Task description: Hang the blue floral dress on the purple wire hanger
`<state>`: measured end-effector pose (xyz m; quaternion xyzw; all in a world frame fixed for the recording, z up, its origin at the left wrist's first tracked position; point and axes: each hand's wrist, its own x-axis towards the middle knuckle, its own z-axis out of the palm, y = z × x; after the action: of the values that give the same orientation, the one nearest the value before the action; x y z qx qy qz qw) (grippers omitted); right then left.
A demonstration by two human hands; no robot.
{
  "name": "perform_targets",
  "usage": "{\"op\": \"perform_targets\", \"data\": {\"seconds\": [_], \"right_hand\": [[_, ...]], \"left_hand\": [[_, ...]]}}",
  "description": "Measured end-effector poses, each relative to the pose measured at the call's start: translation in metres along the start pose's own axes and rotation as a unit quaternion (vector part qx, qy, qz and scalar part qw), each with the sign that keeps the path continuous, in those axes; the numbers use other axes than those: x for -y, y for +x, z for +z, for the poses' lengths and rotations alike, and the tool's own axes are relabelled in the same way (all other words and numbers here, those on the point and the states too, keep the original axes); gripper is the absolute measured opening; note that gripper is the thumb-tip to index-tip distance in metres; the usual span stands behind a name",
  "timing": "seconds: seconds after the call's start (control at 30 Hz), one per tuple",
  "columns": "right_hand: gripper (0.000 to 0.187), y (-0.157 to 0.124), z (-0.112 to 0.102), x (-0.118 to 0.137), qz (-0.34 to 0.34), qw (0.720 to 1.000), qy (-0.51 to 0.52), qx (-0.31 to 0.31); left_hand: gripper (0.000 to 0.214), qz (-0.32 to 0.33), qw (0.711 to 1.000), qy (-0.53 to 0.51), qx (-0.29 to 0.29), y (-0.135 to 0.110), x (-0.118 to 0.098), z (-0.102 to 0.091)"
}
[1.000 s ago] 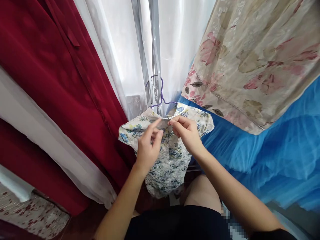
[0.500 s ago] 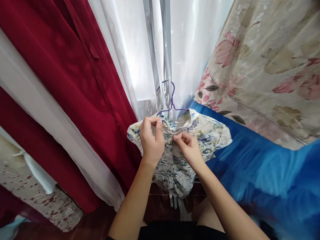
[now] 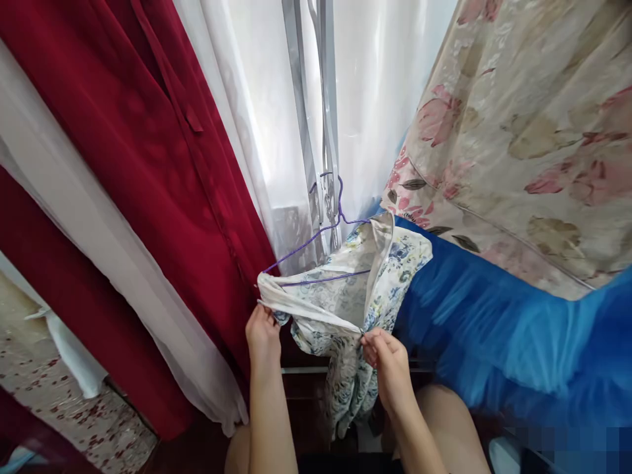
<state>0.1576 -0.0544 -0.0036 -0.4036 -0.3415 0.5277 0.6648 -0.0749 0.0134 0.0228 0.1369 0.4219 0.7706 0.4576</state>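
A small white garment with blue flowers (image 3: pixel 345 296) hangs half off a purple wire hanger (image 3: pixel 316 240), whose hook catches on a grey window bar (image 3: pixel 323 131). My left hand (image 3: pixel 263 332) pinches the garment's edge at its left end. My right hand (image 3: pixel 388 359) pinches the same edge further right, so the fabric stretches between them. The hanger's left arm is bare; its right end is still inside the cloth.
A dark red garment (image 3: pixel 123 151) hangs at the left beside a white sheer curtain (image 3: pixel 247 85). At the right hang a beige flowered cloth (image 3: pixel 518 131) and blue tulle (image 3: pixel 518 342). My bare knees show below, over a dark wooden floor (image 3: pixel 162 447).
Both hands have dropped from the collar to the garment's edge and pulled it open and down. The left shoulder has slid off the hanger, baring the purple wire.
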Motion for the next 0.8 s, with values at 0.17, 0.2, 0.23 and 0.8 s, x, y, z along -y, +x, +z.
{"op": "perform_targets", "data": {"seconds": [0.17,0.2,0.23,0.8], "right_hand": [[0.025,-0.006,-0.050,-0.003,0.062,0.982,0.130,-0.123],[0.025,-0.004,-0.061,-0.002,0.079,0.976,0.151,-0.137],[0.025,-0.002,-0.071,-0.001,0.093,0.971,0.168,-0.145],[0.042,-0.048,-0.020,0.019,0.118,0.986,-0.074,0.092]], "left_hand": [[0.008,-0.066,0.998,0.012,-0.003,-0.048,0.068,-0.025],[0.008,-0.070,0.997,0.024,0.004,-0.055,0.076,-0.026],[0.009,-0.074,0.997,0.033,0.015,-0.061,0.082,-0.025],[0.026,0.057,0.897,0.240,0.366,-0.162,0.041,0.023]]}}
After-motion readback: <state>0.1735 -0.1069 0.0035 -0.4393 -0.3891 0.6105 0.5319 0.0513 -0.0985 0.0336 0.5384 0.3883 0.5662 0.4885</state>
